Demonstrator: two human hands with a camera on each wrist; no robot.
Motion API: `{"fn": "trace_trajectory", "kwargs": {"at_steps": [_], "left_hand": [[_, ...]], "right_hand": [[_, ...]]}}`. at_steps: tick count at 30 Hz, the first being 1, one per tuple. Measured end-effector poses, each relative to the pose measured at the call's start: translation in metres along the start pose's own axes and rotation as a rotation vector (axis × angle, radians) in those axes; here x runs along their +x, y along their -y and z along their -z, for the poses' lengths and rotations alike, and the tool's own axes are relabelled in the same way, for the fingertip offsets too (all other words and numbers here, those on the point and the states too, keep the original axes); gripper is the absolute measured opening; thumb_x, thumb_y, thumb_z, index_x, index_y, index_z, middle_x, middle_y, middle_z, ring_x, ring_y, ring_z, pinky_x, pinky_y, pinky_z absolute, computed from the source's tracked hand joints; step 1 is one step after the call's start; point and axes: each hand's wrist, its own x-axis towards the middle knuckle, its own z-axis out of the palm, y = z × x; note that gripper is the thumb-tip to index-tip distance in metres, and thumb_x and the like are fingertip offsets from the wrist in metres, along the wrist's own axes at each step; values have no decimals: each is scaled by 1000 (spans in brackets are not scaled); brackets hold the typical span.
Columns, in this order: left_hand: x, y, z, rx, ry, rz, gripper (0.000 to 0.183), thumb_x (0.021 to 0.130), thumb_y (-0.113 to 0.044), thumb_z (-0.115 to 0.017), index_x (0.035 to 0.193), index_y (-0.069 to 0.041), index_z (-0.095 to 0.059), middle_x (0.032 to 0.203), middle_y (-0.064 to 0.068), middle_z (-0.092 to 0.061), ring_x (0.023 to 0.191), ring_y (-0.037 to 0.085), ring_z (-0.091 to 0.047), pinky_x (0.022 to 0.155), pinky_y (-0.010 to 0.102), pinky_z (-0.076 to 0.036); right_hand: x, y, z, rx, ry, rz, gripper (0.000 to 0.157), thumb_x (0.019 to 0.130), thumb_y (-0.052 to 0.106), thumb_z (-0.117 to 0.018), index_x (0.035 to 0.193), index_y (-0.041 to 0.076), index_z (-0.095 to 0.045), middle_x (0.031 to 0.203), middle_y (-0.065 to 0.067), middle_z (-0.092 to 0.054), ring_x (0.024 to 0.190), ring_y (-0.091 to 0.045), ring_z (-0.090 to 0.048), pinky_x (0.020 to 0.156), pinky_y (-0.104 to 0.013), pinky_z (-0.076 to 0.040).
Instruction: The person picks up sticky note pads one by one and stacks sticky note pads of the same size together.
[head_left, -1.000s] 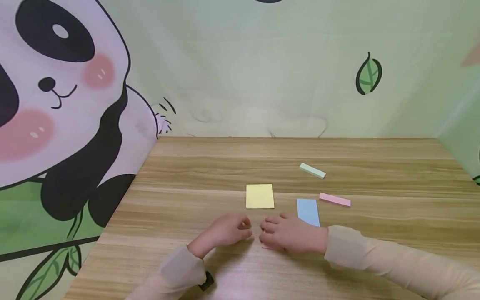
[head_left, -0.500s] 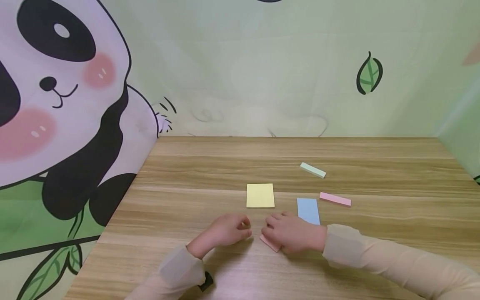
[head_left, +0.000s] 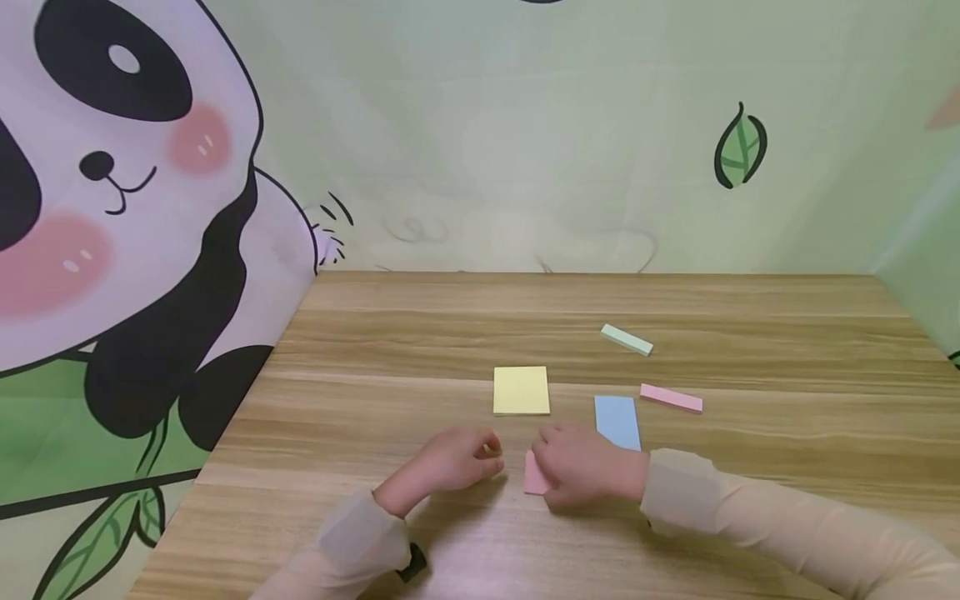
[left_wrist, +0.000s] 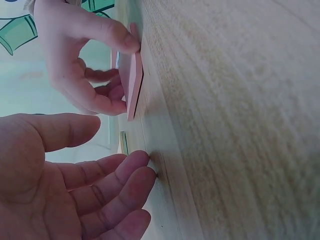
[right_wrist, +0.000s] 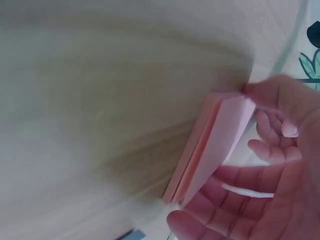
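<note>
A pink sticky note pad (head_left: 535, 475) lies on the table, partly covered by my right hand (head_left: 588, 465). In the right wrist view, thumb and fingers pinch the pad (right_wrist: 215, 142) by opposite edges, and a thin gap runs along its side between layers. My left hand (head_left: 459, 460) rests at the table just left of it, apart from the pad. Its fingers (left_wrist: 112, 200) are loosely bent with nothing between them in the left wrist view. Behind the hands lies a yellow square sticky note pad (head_left: 521, 390). A blue rectangular pad (head_left: 617, 421) sits beyond my right wrist, its near end hidden.
Farther right on the wooden table (head_left: 375, 333) are a narrow pink strip pad (head_left: 671, 398) and a pale green strip pad (head_left: 627, 340). A backdrop with a panda print (head_left: 142, 208) stands behind and to the left.
The pink pad has turned under my right hand, from mostly covered, through a slant, to nearly square with the table. My right fingers have drawn in slightly. The left hand stays still.
</note>
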Motion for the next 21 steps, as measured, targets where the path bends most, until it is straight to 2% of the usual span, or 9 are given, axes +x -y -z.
{"fn": "trace_trajectory", "kwargs": {"at_steps": [4,12,21], "left_hand": [[0,0,0,-2,-3,-4,27,85,-27,-56,101,-6,-60,91,8,-64,83,19,-59,69,33,-46],[0,0,-1,-5,5,2,27,85,-27,-56,101,-6,-60,92,9,-64,84,20,-59,69,33,-46],[0,0,-1,-4,0,6,28,84,-27,-56,102,-6,-60,94,10,-65,86,21,-60,71,34,-47]], "right_hand": [[1,4,0,52,1,-96,39,68,40,-64,83,4,-56,71,-1,-50,62,-13,-44,56,-28,-40],[2,11,1,235,10,-266,32,68,35,-65,75,8,-51,64,2,-45,56,-12,-42,49,-25,-35],[2,15,2,258,-18,-386,39,67,42,-66,78,7,-51,65,0,-47,57,-16,-44,46,-28,-35]]}}
